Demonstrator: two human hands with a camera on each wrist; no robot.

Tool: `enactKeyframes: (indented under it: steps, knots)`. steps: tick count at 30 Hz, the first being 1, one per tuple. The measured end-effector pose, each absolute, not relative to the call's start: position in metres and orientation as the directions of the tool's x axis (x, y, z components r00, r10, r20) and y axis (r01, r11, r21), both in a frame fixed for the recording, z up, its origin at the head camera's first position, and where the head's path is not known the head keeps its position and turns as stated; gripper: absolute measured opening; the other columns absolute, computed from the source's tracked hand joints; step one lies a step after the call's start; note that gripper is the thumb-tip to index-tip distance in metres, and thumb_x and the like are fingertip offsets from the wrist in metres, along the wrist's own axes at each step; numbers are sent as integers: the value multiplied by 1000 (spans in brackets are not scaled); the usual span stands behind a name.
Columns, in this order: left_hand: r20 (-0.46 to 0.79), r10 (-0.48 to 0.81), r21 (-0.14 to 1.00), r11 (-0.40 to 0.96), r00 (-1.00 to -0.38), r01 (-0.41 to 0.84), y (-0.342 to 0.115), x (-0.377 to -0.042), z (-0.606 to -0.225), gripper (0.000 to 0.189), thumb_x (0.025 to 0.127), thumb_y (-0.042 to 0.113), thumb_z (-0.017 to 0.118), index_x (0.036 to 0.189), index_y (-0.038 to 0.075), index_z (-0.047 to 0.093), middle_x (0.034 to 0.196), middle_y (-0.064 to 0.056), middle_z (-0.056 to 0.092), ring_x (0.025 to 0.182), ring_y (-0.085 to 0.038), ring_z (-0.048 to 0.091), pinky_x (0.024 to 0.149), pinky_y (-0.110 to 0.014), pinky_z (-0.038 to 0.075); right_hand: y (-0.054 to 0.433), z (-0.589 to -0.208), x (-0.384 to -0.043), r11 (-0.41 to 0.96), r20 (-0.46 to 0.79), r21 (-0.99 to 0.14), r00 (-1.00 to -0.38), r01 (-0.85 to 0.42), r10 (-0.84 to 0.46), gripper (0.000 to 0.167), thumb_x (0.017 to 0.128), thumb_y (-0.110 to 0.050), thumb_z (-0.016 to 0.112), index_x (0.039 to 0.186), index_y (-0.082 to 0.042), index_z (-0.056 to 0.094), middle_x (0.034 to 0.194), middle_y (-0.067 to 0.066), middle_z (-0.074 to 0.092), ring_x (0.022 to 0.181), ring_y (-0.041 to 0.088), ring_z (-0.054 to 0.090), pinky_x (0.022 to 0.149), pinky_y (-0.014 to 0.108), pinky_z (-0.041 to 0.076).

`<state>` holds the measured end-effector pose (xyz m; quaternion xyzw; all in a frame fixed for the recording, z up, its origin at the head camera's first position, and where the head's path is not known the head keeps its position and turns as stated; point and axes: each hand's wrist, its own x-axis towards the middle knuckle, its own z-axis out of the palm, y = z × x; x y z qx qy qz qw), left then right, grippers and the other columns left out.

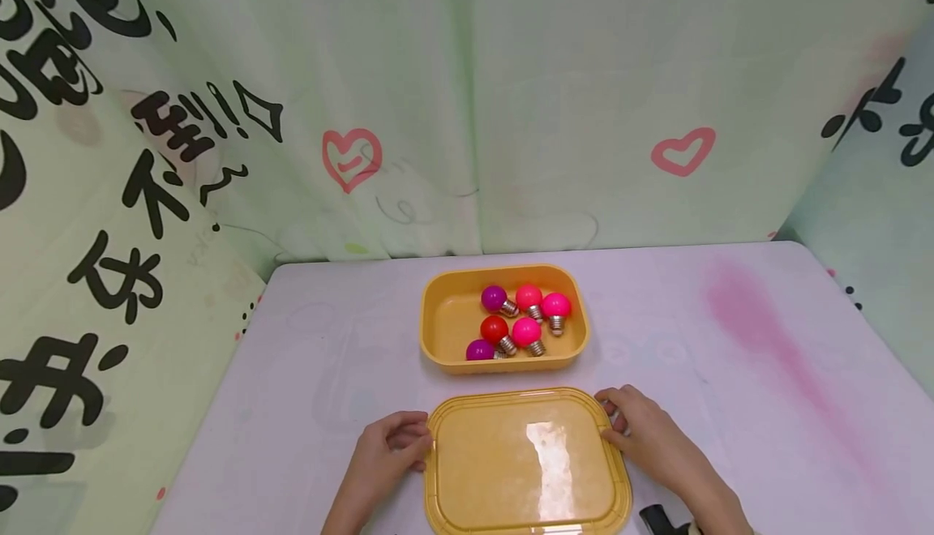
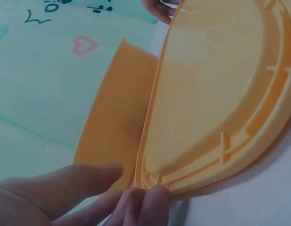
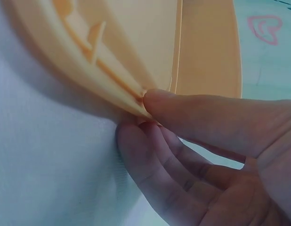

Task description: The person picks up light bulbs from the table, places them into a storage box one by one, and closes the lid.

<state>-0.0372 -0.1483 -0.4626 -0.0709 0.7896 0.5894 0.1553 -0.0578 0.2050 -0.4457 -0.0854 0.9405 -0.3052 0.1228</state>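
Note:
A flat yellow plastic lid with rounded corners lies between the two hands in the head view, its top glossy. The left hand grips its left edge, thumb and fingertips at the rim. On the opposite side the right hand pinches the right edge; in the right wrist view the thumb presses the rim from one side, fingers from the other. Both wrist views show the ribbed inner face of the lid. Just beyond it stands a yellow tray of similar shape.
Inside the tray lie several small toy bulbs, among them a red one, a pink one and a purple one. A black object sits by the right wrist. Printed curtains surround the pale table.

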Motion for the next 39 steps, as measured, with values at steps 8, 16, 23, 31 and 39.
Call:
enactKeyframes:
  steps: [8,16,23,31,39]
  knots:
    - [-308,36,888,371,-951,-273,-149,-37,-465,36,84,8,75,116,-6,66,97,-9,69,77,-15,66,61,-26,60,204,-446,-58,807,-184,-586,-956,-80,-228,39,82,-2,77,119,-1,64,94,-1,56,77,10,52,63,24,45]
    - [-238,83,862,477,-968,-171,-152,-34,-465,35,79,3,77,112,-2,68,96,-5,72,78,-12,67,65,-19,55,200,-444,-60,823,-248,-568,-947,-28,-203,42,83,1,75,123,0,62,97,2,56,78,12,52,62,24,45]
    - [-263,48,848,488,-964,-207,-148,-36,-463,37,76,-1,78,112,-1,69,95,-5,72,76,-12,67,64,-21,56,198,-443,-61,839,-277,-545,-941,-12,-193,43,85,0,73,126,0,60,97,2,55,80,12,52,63,26,47]
    - [-268,37,847,485,-963,-217,-146,-38,-461,37,76,-1,78,112,-1,69,95,-4,72,76,-12,67,64,-21,56,200,-443,-60,837,-254,-546,-946,-30,-199,41,84,3,72,123,-2,62,94,0,55,79,12,52,63,25,46]
    - [-262,47,868,447,-964,-214,-147,-39,-464,39,76,-3,72,115,-4,67,97,-7,71,79,-14,68,61,-22,58,202,-442,-60,826,-207,-560,-955,-63,-213,40,82,4,70,121,-2,62,94,0,56,79,11,52,63,25,45]
